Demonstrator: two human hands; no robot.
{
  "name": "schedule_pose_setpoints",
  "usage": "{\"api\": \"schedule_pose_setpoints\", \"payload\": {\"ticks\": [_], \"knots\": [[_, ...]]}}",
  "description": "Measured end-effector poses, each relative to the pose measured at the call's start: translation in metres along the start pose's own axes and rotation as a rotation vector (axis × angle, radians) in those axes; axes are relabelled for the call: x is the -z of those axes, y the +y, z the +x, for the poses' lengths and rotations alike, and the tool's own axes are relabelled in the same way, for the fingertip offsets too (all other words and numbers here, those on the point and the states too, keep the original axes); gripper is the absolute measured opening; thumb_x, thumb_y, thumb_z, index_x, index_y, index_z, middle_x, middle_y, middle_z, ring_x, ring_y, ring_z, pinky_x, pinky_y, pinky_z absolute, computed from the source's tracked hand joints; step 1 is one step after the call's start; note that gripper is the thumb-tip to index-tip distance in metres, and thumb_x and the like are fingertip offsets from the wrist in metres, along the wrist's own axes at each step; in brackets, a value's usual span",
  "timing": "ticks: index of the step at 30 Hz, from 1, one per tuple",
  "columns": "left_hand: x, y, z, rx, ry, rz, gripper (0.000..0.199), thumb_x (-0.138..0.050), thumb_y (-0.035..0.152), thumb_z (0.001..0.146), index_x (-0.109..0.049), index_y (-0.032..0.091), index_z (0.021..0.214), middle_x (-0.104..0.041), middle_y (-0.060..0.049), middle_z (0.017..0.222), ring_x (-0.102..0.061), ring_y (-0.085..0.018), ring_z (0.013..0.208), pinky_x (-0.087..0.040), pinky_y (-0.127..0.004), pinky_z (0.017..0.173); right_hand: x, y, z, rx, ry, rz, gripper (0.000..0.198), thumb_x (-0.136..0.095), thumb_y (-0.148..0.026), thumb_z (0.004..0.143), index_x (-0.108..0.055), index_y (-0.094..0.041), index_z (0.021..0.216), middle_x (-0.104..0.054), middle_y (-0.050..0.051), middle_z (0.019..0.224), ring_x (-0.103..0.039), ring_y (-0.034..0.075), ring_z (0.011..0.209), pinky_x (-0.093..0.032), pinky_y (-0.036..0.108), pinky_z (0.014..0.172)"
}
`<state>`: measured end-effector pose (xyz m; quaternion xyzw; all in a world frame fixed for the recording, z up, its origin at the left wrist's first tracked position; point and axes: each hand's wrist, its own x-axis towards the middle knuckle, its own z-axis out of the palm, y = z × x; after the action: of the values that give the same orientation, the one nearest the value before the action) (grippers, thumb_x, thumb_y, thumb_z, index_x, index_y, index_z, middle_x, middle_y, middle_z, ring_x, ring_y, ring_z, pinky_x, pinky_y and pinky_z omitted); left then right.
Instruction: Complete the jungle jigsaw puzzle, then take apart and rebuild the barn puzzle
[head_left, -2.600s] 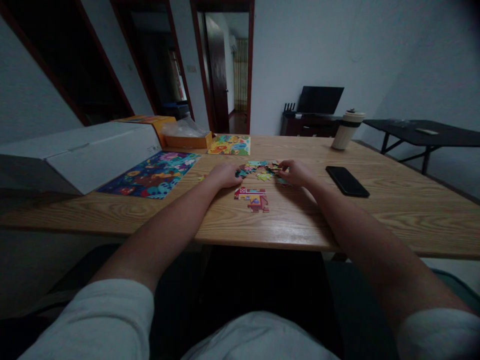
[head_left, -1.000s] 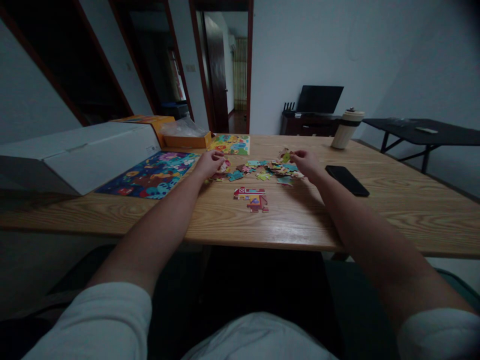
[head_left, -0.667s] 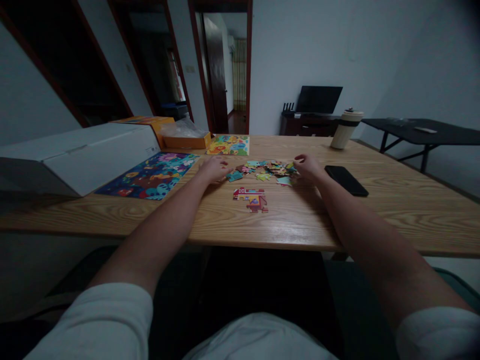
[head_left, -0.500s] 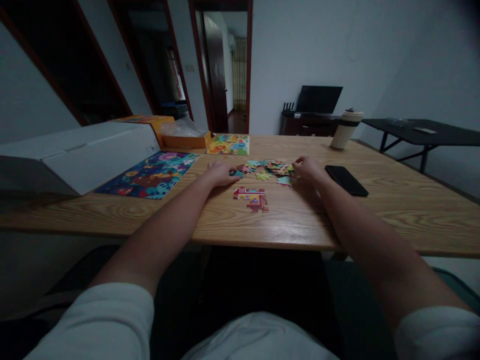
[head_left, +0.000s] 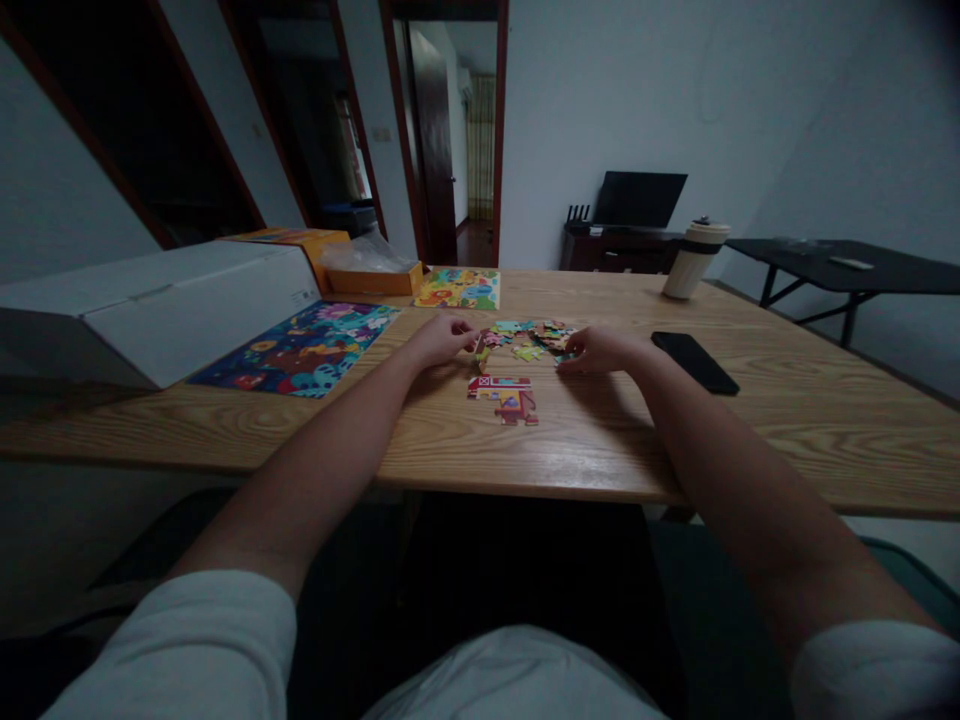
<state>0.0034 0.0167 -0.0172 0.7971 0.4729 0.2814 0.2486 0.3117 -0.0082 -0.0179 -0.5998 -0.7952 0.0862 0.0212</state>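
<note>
Left hand (head_left: 444,340): fingertips pinched on one piece (head_left: 481,357), which is tipped up off the desk (head_left: 592,440), long axis steep, lower end toward the person; it sits just right of the fingertips. Near side of the pile (head_left: 528,353): joined section (head_left: 514,402), flat, red strip running left-right; between the hands, nearer the person, same place as 0.5 s ago. Right hand (head_left: 602,349): fingers slightly parted at the pile's right edge, grip cannot be told; has shifted left and nearer since then
</note>
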Motion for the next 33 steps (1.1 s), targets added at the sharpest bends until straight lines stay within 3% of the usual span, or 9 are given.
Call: {"api": "schedule_pose_setpoints", "payload": {"ticks": [3,8,14,18,22,25,28,30,33], "knots": [[0.0,-0.004,0.0,-0.024,-0.05,0.09,0.03,-0.06,0.039,0.088,-0.073,0.014,0.081,-0.066,-0.005,0.073,-0.053,-0.014,0.062,-0.035,-0.023,0.056,0.001,-0.002,-0.001,-0.012,-0.017,0.004,0.032,-0.07,-0.046,0.078,-0.073,-0.02,0.097,-0.07,0.007,0.086,-0.057,0.017,0.065,-0.036,0.027,0.057],[0.001,-0.009,0.001,-0.023,-0.127,0.062,0.038,-0.061,0.05,0.085,-0.075,0.015,0.09,-0.069,-0.008,0.079,-0.056,-0.015,0.064,-0.037,-0.024,0.056,0.003,-0.004,-0.003,-0.011,-0.015,-0.004,0.031,-0.068,-0.045,0.079,-0.073,-0.02,0.096,-0.071,0.006,0.087,-0.057,0.016,0.065,-0.036,0.026,0.057],[-0.006,0.006,-0.01,-0.066,-0.252,0.152,0.046,-0.075,0.051,0.072,-0.074,0.02,0.105,-0.07,-0.009,0.107,-0.064,-0.021,0.086,-0.044,-0.027,0.074,0.001,-0.026,-0.009,0.026,0.074,0.086,0.028,-0.064,-0.044,0.082,-0.074,-0.02,0.093,-0.069,0.004,0.078,-0.053,0.014,0.059,-0.034,0.026,0.055],[-0.013,0.018,-0.016,-0.206,-0.259,0.265,0.045,-0.075,0.046,0.074,-0.072,0.025,0.113,-0.065,-0.007,0.123,-0.059,-0.024,0.108,-0.041,-0.029,0.091,-0.002,-0.026,-0.006,0.118,0.13,0.096,0.024,-0.064,-0.036,0.082,-0.073,-0.019,0.096,-0.069,0.004,0.08,-0.053,0.013,0.061,-0.034,0.025,0.057],[-0.018,0.021,-0.017,-0.28,-0.329,0.346,0.041,-0.067,0.045,0.082,-0.069,0.025,0.118,-0.066,-0.007,0.119,-0.06,-0.022,0.104,-0.042,-0.027,0.087,0.003,0.004,0.0,-0.056,0.209,0.097,0.022,-0.063,-0.033,0.083,-0.073,-0.017,0.096,-0.07,0.007,0.086,-0.057,0.014,0.066,-0.035,0.024,0.057],[-0.019,0.023,-0.018,-0.309,-0.31,0.407,0.041,-0.064,0.044,0.084,-0.067,0.024,0.121,-0.066,-0.007,0.118,-0.061,-0.022,0.102,-0.042,-0.026,0.085,0.008,0.023,0.0,-0.183,0.061,0.071,0.029,-0.065,-0.044,0.083,-0.073,-0.017,0.087,-0.07,0.008,0.08,-0.057,0.015,0.064,-0.037,0.026,0.058],[-0.019,0.028,-0.02,-0.323,-0.256,0.454,0.039,-0.064,0.044,0.085,-0.068,0.025,0.119,-0.067,-0.007,0.115,-0.061,-0.023,0.1,-0.041,-0.028,0.084,0.011,0.021,-0.003,-0.19,-0.105,0.055,0.045,-0.064,-0.062,0.079,-0.073,-0.018,0.076,-0.069,0.008,0.074,-0.058,0.017,0.063,-0.039,0.028,0.059],[-0.02,0.031,-0.02,-0.306,-0.192,0.467,0.035,-0.06,0.045,0.088,-0.07,0.025,0.114,-0.069,-0.008,0.11,-0.062,-0.024,0.096,-0.041,-0.029,0.08,0.01,0.01,-0.005,-0.188,-0.12,0.037,0.051,-0.065,-0.068,0.073,-0.072,-0.018,0.072,-0.068,0.009,0.072,-0.059,0.018,0.063,-0.04,0.029,0.058],[-0.021,0.027,-0.016,-0.266,-0.09,0.411,0.035,-0.049,0.044,0.095,-0.072,0.022,0.108,-0.071,-0.009,0.101,-0.063,-0.024,0.088,-0.041,-0.029,0.075,0.008,-0.003,-0.005,-0.186,-0.096,-0.026,0.047,-0.072,-0.064,0.068,-0.073,-0.018,0.074,-0.067,0.01,0.072,-0.058,0.02,0.063,-0.04,0.031,0.059]]}}
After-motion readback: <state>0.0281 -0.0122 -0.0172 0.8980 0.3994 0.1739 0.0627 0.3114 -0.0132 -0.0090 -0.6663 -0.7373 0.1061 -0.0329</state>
